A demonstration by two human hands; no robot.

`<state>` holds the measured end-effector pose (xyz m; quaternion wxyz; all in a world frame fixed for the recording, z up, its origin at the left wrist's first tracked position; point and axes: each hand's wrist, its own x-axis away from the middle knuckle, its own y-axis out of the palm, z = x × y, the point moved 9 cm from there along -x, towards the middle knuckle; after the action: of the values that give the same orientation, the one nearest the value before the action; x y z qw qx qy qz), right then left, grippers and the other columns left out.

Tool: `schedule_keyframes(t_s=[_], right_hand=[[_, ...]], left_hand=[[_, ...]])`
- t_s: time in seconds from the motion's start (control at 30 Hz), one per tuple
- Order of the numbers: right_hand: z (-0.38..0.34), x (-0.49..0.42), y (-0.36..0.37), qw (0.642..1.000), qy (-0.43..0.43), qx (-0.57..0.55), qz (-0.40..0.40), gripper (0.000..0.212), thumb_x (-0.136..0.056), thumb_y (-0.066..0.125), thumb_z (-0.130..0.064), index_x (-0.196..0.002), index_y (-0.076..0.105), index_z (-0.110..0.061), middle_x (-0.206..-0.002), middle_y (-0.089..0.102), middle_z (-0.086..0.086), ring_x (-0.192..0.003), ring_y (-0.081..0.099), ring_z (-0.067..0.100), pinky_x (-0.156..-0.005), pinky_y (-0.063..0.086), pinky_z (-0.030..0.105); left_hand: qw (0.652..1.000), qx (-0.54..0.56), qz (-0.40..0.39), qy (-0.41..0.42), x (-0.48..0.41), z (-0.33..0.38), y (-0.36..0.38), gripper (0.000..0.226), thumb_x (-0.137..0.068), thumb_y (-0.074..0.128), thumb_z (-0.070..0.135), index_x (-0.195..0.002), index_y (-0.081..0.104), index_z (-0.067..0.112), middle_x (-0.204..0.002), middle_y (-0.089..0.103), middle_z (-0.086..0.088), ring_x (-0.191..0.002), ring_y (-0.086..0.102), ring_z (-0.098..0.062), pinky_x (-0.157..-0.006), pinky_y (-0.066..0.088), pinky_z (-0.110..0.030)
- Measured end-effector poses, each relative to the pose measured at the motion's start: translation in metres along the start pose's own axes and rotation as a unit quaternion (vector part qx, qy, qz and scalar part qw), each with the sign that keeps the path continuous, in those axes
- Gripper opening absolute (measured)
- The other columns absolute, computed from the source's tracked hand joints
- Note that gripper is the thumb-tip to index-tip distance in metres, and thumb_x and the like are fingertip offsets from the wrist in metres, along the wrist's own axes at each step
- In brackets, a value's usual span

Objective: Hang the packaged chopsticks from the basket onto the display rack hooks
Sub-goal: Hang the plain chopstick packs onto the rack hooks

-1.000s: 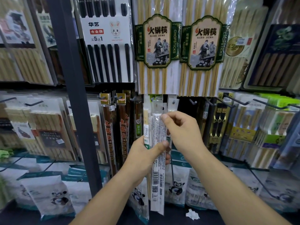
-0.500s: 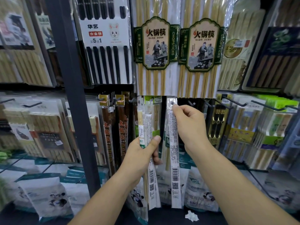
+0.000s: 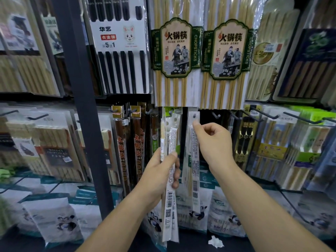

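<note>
Head cam: one packet (image 3: 194, 186) up on its hook (image 3: 194, 116)
Fingers of my left hand (image 3: 160, 171) clench the spare packets (image 3: 171, 206) upright, ready to feed. My right hand (image 3: 216, 142) sits at that packet just under the hook, and I can't tell if those fingers pinch or just touch.

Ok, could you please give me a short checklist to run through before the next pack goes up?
1. Hole of hung pack over its hook: ok.
2. Release by right hand: cannot tell; its index fingertip is at the pack's edge.
3. Grip of left hand on held packs: ok.
4. Nearby bare hook for the next one: ok.
5. Hang holes of held packs lined up: cannot tell.
</note>
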<state>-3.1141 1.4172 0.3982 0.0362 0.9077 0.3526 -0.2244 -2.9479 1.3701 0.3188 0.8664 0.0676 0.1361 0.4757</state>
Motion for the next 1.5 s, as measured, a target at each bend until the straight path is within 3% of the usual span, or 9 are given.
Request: schedule_keyframes(t_s=[0.23,0.43,0.53,0.67,0.77,1.03,1.17,1.3,1.5], right_hand=[[-0.01,0.011,-0.001,0.999,-0.037,-0.036,-0.005,0.031,-0.094,0.067,-0.043,-0.079,0.066,-0.016,-0.064,0.059,-0.005,-0.059,0.051,-0.004,-0.058,0.045,0.011],[-0.017,0.016,0.017,0.995,-0.022,-0.03,-0.093,0.03,-0.1,0.061,-0.036,-0.077,0.066,-0.017,-0.065,0.056,-0.006,-0.06,0.051,0.005,-0.059,0.046,0.022],[-0.016,0.014,0.017,0.993,-0.005,-0.073,-0.09,0.035,-0.104,0.054,-0.033,-0.081,0.062,-0.008,-0.062,0.049,-0.003,-0.055,0.044,0.008,-0.053,0.04,0.027],[-0.023,0.008,0.014,0.996,-0.019,-0.049,-0.077,0.043,-0.107,0.047,-0.031,-0.077,0.052,-0.001,-0.059,0.043,-0.005,-0.053,0.038,0.008,-0.05,0.033,0.02],[-0.028,0.005,0.015,0.996,-0.038,-0.012,-0.076,0.046,-0.107,0.047,-0.03,-0.065,0.039,-0.015,-0.049,0.03,-0.013,-0.047,0.027,0.006,-0.045,0.025,0.018],[-0.027,0.001,0.012,0.998,-0.016,-0.008,-0.06,0.057,-0.103,0.053,-0.028,-0.051,0.029,-0.023,-0.047,0.023,-0.011,-0.045,0.023,0.008,-0.058,0.032,0.029],[-0.023,-0.003,0.011,0.998,-0.017,-0.001,-0.056,0.055,-0.101,0.056,-0.032,-0.052,0.034,-0.023,-0.047,0.027,-0.011,-0.048,0.026,0.011,-0.061,0.034,0.031],[-0.012,-0.005,0.006,0.999,-0.017,0.016,-0.038,0.049,-0.098,0.062,-0.042,-0.059,0.049,-0.015,-0.045,0.039,-0.012,-0.046,0.037,0.005,-0.062,0.043,0.03],[0.003,-0.004,-0.001,0.998,-0.015,0.054,-0.026,0.042,-0.092,0.067,-0.051,-0.076,0.065,-0.012,-0.063,0.061,-0.002,-0.055,0.051,0.005,-0.061,0.047,0.028]], left_hand=[[0.999,0.012,-0.041,0.02,0.002,0.006,0.011,0.044,-0.087,0.072,0.042,-0.126,0.062,0.026,-0.084,0.069,0.001,-0.067,0.063,-0.015,-0.053,0.053,-0.03],[0.997,0.034,-0.061,0.017,0.003,0.001,0.016,0.027,-0.083,0.077,0.046,-0.108,0.072,0.036,-0.091,0.075,-0.005,-0.076,0.073,-0.024,-0.058,0.059,-0.034],[0.997,0.067,-0.039,0.002,0.001,-0.002,0.011,0.034,-0.086,0.073,0.049,-0.11,0.071,0.025,-0.09,0.075,-0.012,-0.078,0.075,-0.029,-0.059,0.06,-0.036],[0.998,0.033,0.049,0.01,-0.003,0.0,-0.008,0.033,-0.098,0.062,0.04,-0.107,0.07,0.009,-0.091,0.077,-0.013,-0.078,0.075,-0.019,-0.066,0.06,-0.031],[0.997,0.05,0.066,0.006,-0.003,-0.002,-0.012,0.026,-0.102,0.06,0.03,-0.104,0.071,0.007,-0.077,0.068,-0.011,-0.066,0.07,-0.017,-0.058,0.059,-0.026],[0.996,0.043,0.075,-0.022,-0.006,-0.012,-0.015,0.026,-0.105,0.057,0.022,-0.097,0.081,0.027,-0.08,0.071,-0.017,-0.069,0.071,-0.027,-0.061,0.06,-0.033],[0.998,0.021,0.064,-0.013,-0.009,-0.012,-0.014,0.02,-0.104,0.059,0.028,-0.11,0.078,0.027,-0.096,0.077,-0.021,-0.077,0.075,-0.028,-0.064,0.061,-0.029],[0.999,-0.008,0.047,-0.005,-0.01,-0.013,-0.011,0.019,-0.104,0.06,0.03,-0.116,0.067,0.017,-0.077,0.072,-0.011,-0.071,0.074,-0.026,-0.078,0.061,-0.042],[0.999,0.023,0.049,0.004,-0.007,-0.009,-0.009,0.017,-0.102,0.063,0.02,-0.118,0.06,0.016,-0.091,0.063,-0.015,-0.069,0.069,-0.018,-0.063,0.061,-0.031]])
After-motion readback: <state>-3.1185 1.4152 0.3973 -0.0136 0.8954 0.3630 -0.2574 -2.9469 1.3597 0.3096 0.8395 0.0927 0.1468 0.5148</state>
